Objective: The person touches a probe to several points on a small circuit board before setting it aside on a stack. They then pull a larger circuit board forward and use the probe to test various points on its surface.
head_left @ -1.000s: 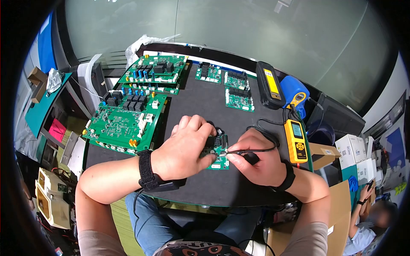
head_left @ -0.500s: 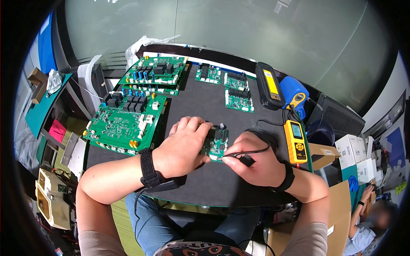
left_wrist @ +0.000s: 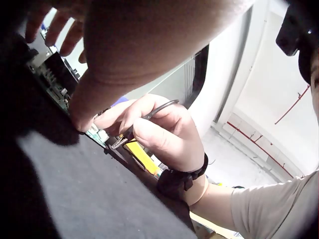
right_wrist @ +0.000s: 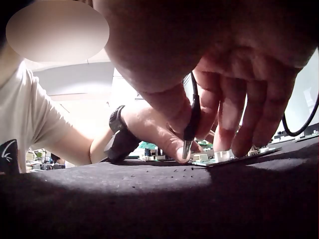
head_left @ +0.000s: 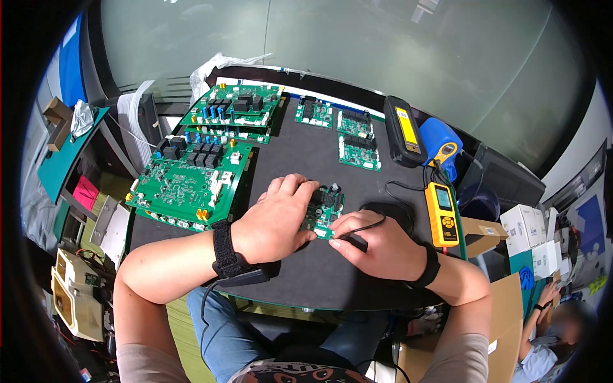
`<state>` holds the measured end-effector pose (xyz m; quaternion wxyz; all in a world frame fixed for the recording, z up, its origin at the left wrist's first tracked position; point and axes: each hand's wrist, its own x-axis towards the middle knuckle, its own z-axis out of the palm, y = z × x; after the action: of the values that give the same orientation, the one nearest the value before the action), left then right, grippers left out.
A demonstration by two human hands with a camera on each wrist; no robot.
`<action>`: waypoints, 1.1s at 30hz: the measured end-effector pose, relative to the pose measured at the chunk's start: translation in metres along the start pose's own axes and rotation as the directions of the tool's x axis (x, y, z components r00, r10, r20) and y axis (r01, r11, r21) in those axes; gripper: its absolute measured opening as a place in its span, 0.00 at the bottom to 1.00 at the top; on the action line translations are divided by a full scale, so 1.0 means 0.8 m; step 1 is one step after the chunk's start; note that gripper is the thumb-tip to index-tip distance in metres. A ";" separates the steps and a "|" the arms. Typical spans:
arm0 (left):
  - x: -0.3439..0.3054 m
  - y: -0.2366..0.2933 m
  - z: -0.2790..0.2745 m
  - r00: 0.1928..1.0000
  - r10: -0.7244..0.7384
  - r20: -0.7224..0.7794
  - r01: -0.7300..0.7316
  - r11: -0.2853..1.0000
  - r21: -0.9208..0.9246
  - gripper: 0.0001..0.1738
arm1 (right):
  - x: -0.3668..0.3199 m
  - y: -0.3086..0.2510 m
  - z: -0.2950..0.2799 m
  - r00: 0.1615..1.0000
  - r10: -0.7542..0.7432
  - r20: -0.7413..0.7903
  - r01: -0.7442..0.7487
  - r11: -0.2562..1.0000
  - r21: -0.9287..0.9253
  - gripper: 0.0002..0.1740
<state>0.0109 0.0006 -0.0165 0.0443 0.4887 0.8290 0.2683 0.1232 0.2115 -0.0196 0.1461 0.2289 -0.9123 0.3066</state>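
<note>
A small green circuit board (head_left: 327, 214) lies on the dark mat, populated with black and white components. My left hand (head_left: 273, 220) holds it from the left, thumb at the near edge and fingers at the far edge, covering its left side. In my right hand (head_left: 383, 247), thumb and fingertips pinch an alligator clip (left_wrist: 119, 143) on a black lead. The right wrist view has the metal tip of this clip pointing down close by the board's white connectors (right_wrist: 223, 155). From the head, the clip is mostly hidden by the right fingers.
Larger green boards (head_left: 185, 185) stand stacked at the left. Several small boards (head_left: 359, 152) lie at the back. On the right are a yellow handheld meter (head_left: 442, 214), a black case (head_left: 403, 131) and a blue device (head_left: 442, 143). Black lead (head_left: 408, 220) loops behind the right hand.
My right hand has brought the clip from the middle of the small board down to its near edge. My left thumb has drawn back to the left, exposing more of the board.
</note>
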 end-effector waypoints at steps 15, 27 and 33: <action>0.001 -0.002 0.003 1.000 0.011 -0.009 -0.011 1.000 -0.008 0.47 | 0.006 0.001 -0.004 0.987 -0.023 -0.158 -0.004 0.985 -0.173 0.10; 0.002 -0.003 0.001 0.999 0.020 0.028 -0.019 1.000 -0.022 0.44 | 0.002 0.000 -0.005 0.994 0.097 -0.059 -0.102 0.990 -0.094 0.07; 0.002 -0.002 0.001 0.999 0.027 0.022 -0.027 1.000 -0.001 0.43 | 0.000 0.002 -0.004 0.998 0.052 -0.047 -0.056 0.993 -0.099 0.08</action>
<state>0.0091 0.0015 -0.0180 0.0503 0.5028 0.8216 0.2639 0.1225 0.2149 -0.0180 0.1690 0.1896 -0.9290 0.2691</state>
